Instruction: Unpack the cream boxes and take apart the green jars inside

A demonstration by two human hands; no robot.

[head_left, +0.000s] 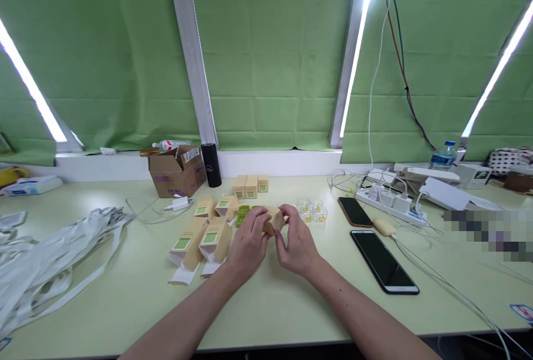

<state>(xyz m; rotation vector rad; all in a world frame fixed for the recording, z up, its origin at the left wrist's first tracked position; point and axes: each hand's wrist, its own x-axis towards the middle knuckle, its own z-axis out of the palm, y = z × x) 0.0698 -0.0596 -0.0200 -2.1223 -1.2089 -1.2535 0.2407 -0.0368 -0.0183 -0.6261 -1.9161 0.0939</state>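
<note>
Between my two hands, over the middle of the table, is a small kraft cardboard box. My left hand grips its left side, with the fingers over the top. Its right side is pinched by my right hand. Just left of my left hand stand small green containers, partly hidden by it. Further left lie several kraft boxes with green windows, the front ones with white flaps open. To the right of my right hand are clear little cups with yellow bits inside.
Three closed kraft boxes stand at the back, right of a brown carton and a black cylinder. Two phones, a power strip and cables lie on the right. White straps are heaped on the left.
</note>
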